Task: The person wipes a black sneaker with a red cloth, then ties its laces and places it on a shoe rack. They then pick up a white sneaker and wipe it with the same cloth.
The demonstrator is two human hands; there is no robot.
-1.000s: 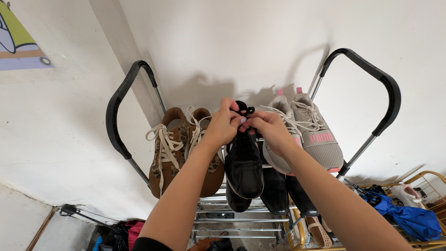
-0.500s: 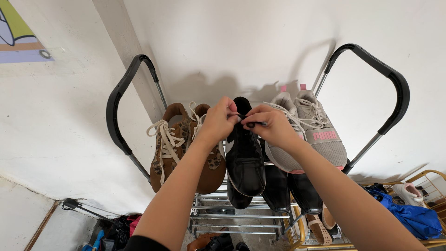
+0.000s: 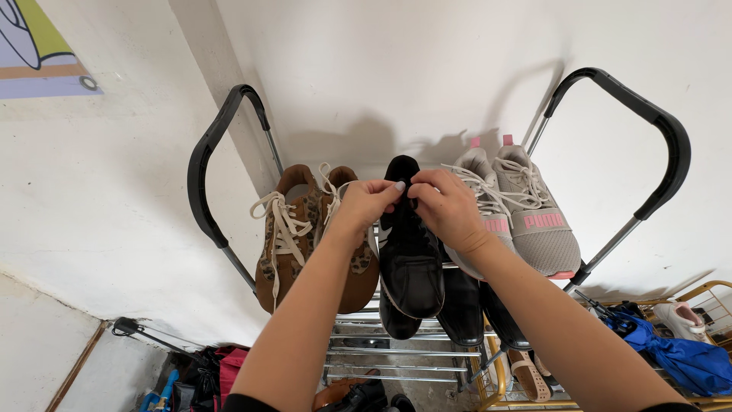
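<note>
Black leather shows between the two hands: a black shoe (image 3: 412, 259) sits in the middle of the top tier of a shoe rack (image 3: 396, 355), toe toward the camera, with its laces at the far end near the wall. The left hand (image 3: 366, 202) and the right hand (image 3: 446, 206) meet right over those laces. Both are closed in a pinch, fingertips drawn together on the black lace (image 3: 409, 189), though the lace itself is mostly hidden under the fingers, so how much of a knot exists cannot be told.

Just to the left of the black shoe stands a pair of brown sneakers (image 3: 293, 236) with leopard-print panels and loose cream laces; the left forearm crosses over one of them. Just to the right is a pair of grey sneakers (image 3: 526, 221) with pink trim, their laces lying near the right hand. More dark shoes sit on the tier below. Black curved handles (image 3: 217, 160) rise on either side of the rack against the white wall (image 3: 396, 69). A blue cloth (image 3: 679, 355) lies low at the right.

By the look of it, the step in hand is tying or tidying the lace of the black shoe. As a judgement, the next move calls for keeping both lace ends taut between the fingertips while the shoe stays seated on the rack, not sliding into its neighbours.
</note>
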